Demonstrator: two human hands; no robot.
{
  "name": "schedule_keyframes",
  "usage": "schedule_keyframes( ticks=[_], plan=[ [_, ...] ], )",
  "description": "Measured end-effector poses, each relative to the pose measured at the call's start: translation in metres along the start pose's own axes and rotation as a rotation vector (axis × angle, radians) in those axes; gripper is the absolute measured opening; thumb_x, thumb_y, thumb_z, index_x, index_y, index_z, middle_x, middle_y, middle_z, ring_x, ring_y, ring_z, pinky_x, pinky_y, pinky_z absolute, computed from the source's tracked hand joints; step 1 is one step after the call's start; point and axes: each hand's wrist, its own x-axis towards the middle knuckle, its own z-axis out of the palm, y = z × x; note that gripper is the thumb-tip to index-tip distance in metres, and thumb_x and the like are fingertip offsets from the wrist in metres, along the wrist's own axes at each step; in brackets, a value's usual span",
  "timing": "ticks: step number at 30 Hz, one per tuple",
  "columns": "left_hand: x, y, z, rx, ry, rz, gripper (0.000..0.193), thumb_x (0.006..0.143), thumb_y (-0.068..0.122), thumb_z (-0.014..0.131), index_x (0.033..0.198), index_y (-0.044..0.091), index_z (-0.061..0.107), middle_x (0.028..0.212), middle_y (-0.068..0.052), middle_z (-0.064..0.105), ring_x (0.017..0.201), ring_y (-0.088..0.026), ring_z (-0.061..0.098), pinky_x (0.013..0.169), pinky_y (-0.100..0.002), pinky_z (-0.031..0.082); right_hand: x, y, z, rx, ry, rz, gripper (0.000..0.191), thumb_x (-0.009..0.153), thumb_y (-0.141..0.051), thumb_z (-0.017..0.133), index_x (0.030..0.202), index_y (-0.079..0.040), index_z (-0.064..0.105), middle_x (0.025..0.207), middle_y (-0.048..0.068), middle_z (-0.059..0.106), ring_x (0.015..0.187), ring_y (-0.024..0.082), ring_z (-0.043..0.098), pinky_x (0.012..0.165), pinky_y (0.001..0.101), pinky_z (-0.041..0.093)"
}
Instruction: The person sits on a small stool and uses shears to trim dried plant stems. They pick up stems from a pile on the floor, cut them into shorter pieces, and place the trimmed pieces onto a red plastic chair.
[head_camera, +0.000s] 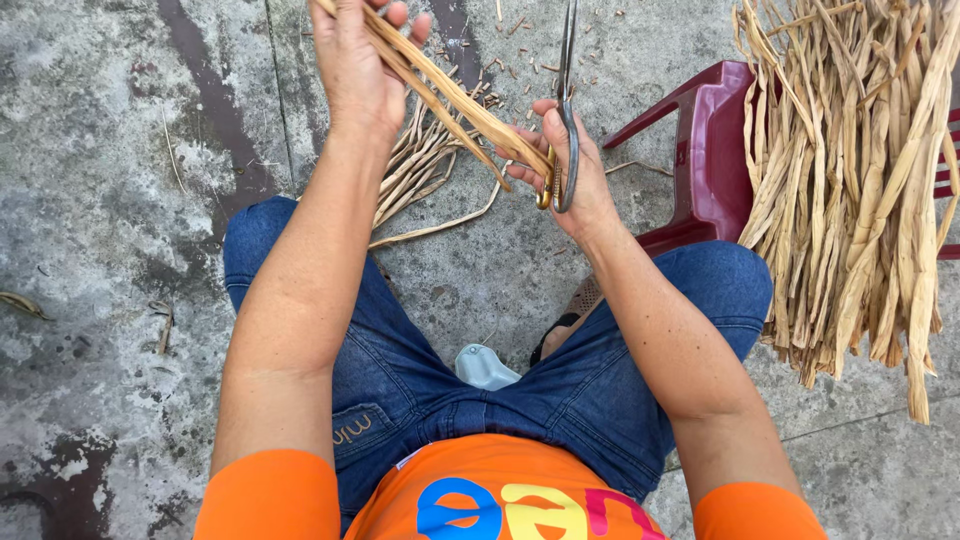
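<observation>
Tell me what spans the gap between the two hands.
In the head view, a dried tan strip runs slantwise from the left hand down to the right hand, which also holds scissors. Behind it lie loose strips on the concrete floor.

Head view, steeply down, close over lap (480, 400)

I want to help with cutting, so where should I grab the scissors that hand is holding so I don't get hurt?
Take the scissors by the looped handles at the bottom, where the right hand grips them, coming from below on the wrist side. The dark blades point up and away, so the handle end is probably safest. The left hand holds the dried strips beside the blades, so keep fingers clear there.
</observation>
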Motion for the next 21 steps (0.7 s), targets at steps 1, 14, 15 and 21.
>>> schedule_keyframes(
  ticks=[1, 14, 15, 21],
  plan=[
    [0.002, 0.003, -0.001, 0.002, 0.022, 0.017, 0.02, 0.108, 0.028, 0.056, 0.111, 0.009, 0.049, 0.09, -0.006, 0.06, 0.078, -0.015, 0.066, 0.076, -0.044, 0.068, -0.002, -0.003, 0.0, -0.031, -0.008, -0.02, 0.052, 0.1, -0.045, 0.065, 0.136, -0.011, 0.047, 0.121, 0.019, 0.07, 0.102, 0.027, 0.075, 0.079, 0.0321, 0.063],
    [-0.033, -0.035, 0.021, 0.047, -0.009, -0.197, 0.037, 0.105, 0.034, 0.054, 0.135, 0.013, 0.048, 0.087, -0.001, 0.059, 0.071, -0.009, 0.061, 0.071, -0.037, 0.067, -0.022, 0.007, 0.025, -0.615, -0.137, -0.056, 0.048, 0.084, -0.018, 0.084, 0.122, -0.008, 0.056, 0.076, 0.002, 0.061, 0.058, 0.01, 0.059, 0.049, 0.0242, 0.048],
    [-0.031, -0.033, 0.021, 0.072, 0.008, -0.201, 0.038, 0.105, 0.034, 0.055, 0.135, 0.012, 0.049, 0.086, 0.0, 0.059, 0.069, -0.008, 0.061, 0.068, -0.035, 0.066, -0.023, 0.008, 0.024, -0.595, -0.139, -0.035, 0.045, 0.086, -0.018, 0.082, 0.122, -0.008, 0.056, 0.075, 0.001, 0.063, 0.056, 0.009, 0.058, 0.048, 0.0238, 0.046],
    [-0.007, 0.0, 0.013, 0.221, 0.024, -0.09, 0.037, 0.106, 0.034, 0.058, 0.134, 0.011, 0.052, 0.084, 0.0, 0.06, 0.064, -0.009, 0.061, 0.058, -0.03, 0.061, -0.029, 0.015, 0.007, -0.804, -0.18, 0.111, 0.03, 0.094, -0.02, 0.073, 0.116, -0.009, 0.057, 0.072, 0.002, 0.067, 0.055, 0.009, 0.06, 0.048, 0.0247, 0.048]
  ],
)
